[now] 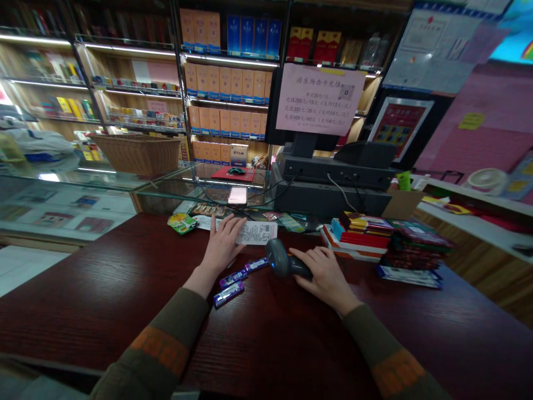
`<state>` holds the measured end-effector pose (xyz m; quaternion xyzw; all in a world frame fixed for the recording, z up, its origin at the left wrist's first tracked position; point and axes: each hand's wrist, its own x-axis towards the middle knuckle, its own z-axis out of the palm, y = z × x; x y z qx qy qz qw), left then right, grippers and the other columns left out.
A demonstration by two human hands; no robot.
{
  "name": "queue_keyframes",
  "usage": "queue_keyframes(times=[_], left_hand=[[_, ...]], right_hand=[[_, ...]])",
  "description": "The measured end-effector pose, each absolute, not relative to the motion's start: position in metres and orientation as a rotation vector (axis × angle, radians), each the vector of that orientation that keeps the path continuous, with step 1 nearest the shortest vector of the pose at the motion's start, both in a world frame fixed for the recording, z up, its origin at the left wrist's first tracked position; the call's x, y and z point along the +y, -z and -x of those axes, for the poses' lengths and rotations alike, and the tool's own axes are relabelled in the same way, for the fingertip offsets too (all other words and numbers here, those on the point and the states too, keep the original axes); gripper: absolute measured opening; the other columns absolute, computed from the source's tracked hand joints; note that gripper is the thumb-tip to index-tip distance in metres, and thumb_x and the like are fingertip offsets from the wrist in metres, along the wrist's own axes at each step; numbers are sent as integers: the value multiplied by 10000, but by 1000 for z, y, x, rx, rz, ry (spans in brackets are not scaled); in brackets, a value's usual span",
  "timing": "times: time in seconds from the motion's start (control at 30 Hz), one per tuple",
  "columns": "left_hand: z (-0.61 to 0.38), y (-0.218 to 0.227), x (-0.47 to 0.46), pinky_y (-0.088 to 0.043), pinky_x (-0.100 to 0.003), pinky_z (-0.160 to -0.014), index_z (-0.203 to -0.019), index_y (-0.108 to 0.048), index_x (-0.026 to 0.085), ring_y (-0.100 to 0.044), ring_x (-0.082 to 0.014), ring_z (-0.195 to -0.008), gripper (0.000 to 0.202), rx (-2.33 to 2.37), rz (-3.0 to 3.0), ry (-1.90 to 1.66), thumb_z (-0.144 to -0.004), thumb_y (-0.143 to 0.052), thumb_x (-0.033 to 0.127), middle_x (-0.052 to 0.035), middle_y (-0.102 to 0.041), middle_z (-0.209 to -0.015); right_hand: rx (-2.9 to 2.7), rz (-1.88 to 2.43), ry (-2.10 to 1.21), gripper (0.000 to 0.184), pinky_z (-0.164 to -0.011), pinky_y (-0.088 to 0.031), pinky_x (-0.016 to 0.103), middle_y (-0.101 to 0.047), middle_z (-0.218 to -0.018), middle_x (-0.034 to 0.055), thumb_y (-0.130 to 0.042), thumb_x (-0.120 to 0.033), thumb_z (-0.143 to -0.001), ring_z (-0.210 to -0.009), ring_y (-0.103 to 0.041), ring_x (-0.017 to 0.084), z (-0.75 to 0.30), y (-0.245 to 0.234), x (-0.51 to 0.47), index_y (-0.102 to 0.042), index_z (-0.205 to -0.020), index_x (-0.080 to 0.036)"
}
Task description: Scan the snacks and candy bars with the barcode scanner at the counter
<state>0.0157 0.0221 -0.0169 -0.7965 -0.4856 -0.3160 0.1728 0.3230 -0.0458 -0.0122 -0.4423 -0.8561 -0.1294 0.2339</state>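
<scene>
Scanner (278, 259), in the head view, sticks out to the left of the right hand (327, 276), with its fat head just past the fingers. Its long axis runs left to right, so the handle goes in under the palm. These fingers are bent round the handle, thumb on the near side. I cannot tell if it rests on the table (120, 272). The paper slip (263, 232) lies just beyond it, far and a bit left, also long from left to right. The left hand (224, 244) is palm down over the slip's left part, fingers straight and a bit spread, with no grip that I can see. 3 purple packs (233, 279) lie between that wrist and the scanner head.
</scene>
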Motion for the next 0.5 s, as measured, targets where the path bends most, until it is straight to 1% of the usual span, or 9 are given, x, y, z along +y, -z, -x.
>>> queue_keyframes(times=[0.07, 0.2, 0.5], left_hand=[[-16, 18, 23, -40, -626, -1256, -1476, -442, 245, -411, -317, -1430, 685, -1374, 2251, 898, -832, -674, 232, -108, -576, -1430], [-15, 20, 24, -46, -622, -1258, -1487, -427, 256, -404, -310, -1438, 704, -1387, 2231, 905, -826, -665, 203, -103, -571, -1438], [-14, 20, 26, -37, -628, -1254, -1489, -425, 258, -391, -310, -1447, 702, -1408, 2205, 925, -826, -645, 181, -103, -568, -1443]], right_hand=[[-2325, 1217, 355, 502, -1026, -349, 489, -699, -1031, 81, -631, -326, -893, -1003, -610, 272, -321, 11, -44, -559, -1379, -221], [-2290, 1215, 299, 462, -1042, -344, 500, -711, -1054, 80, -618, -381, -912, -1019, -617, 272, -320, 9, -42, -583, -1350, -241], [-2313, 1212, 220, 393, -1086, -306, 515, -713, -1054, 69, -645, -368, -898, -1023, -620, 262, -321, 5, -46, -607, -1269, -246]])
